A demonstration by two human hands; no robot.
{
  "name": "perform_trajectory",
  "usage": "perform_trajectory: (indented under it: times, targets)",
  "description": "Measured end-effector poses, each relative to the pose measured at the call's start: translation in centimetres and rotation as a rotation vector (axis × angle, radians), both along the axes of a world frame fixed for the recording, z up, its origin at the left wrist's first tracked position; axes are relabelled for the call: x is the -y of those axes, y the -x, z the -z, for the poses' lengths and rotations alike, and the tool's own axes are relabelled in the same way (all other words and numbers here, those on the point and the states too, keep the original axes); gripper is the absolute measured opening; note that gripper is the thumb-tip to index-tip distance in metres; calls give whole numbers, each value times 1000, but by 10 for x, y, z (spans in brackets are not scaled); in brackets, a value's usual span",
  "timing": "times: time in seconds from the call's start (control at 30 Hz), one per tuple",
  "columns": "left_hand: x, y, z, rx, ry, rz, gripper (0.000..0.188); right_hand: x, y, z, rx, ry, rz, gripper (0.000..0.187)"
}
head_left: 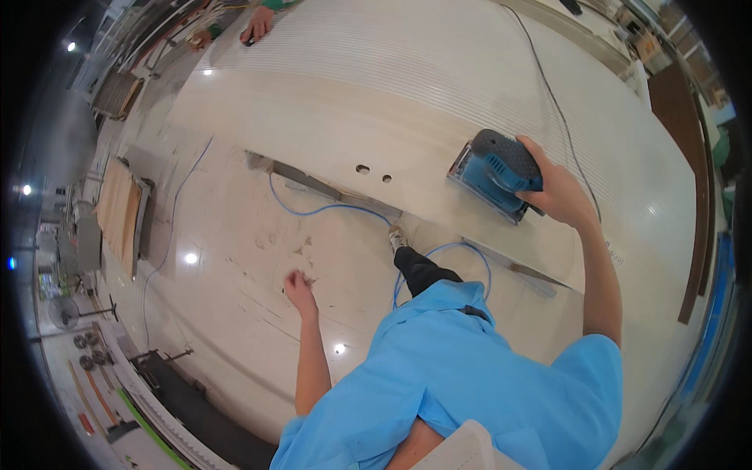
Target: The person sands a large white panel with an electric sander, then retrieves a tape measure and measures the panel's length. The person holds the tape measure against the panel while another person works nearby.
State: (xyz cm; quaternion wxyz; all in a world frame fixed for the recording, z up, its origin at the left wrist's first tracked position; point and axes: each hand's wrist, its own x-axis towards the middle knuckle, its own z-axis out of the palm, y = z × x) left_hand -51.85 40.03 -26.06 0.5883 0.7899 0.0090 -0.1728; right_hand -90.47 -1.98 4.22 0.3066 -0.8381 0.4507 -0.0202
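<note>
My right hand (560, 192) is wrapped round the grip of a blue and black sheet sander (493, 176). The sander's pad sits on a large pale panel (329, 106) with a ribbed far area, close to its near edge. Two small holes (373, 173) are cut through the panel to the left of the sander. My left hand (299, 294) hangs over the floor, away from the panel. Its fingers are loosely curled in, a little blurred, and I see nothing in them.
A dark cord (554, 94) runs across the panel. Blue hose (337, 207) loops beneath it, near my foot (398, 236). At the far left edge another person's hand (257, 25) rests on a small dark object. A brown strip (693, 196) lies along the right, and a wood-topped stand (120, 211) is left.
</note>
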Motion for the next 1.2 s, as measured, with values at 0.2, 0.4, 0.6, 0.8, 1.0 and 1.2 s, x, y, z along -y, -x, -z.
perform_trajectory:
  times: [0.2, 0.4, 0.6, 0.8, 1.0, 1.2]
  targets:
    - [193, -96, -140, 422, 102, 450, 21, -2, -7, 0, -13, -84, 30, 96]
    - [297, -122, -168, 1010, -209, 945, 41, 5, -40, -12, -40, -115, 152, 98]
    - [301, -112, -162, 1138, -447, 1099, 59, -8, -49, -29, -64, -107, 123, 98]
    - [297, -135, -149, 1090, -476, 1167, 63, -24, -76, -6, 143, 66, 50, 94]
    - [287, -174, -148, 1120, -332, 1179, 59, -28, -184, -7, 196, -46, 68, 98]
    - [239, -253, -158, 1029, -464, 968, 56, -30, -266, 1, 122, -125, 171, 98]
